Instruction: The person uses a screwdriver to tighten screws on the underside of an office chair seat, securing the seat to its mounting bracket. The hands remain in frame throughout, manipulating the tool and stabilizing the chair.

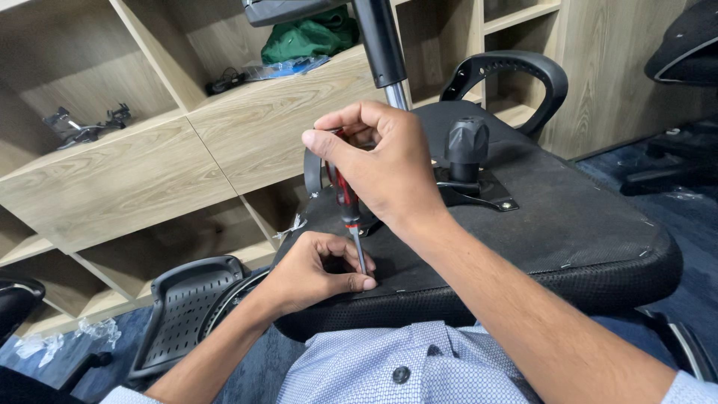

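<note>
An upturned black office chair seat lies across my lap, its underside facing up. My right hand grips the red and black handle of a screwdriver, held nearly upright. The metal shaft points down onto the seat's near edge. My left hand pinches around the shaft's tip, fingers resting on the seat fabric. A black knob on a metal bracket stands just right of my right hand.
A chrome gas-lift column rises behind my hand. A black armrest loop sits beyond the seat. A loose chair backrest part lies on the blue carpet at left. Wooden shelves hold a green bag and black parts.
</note>
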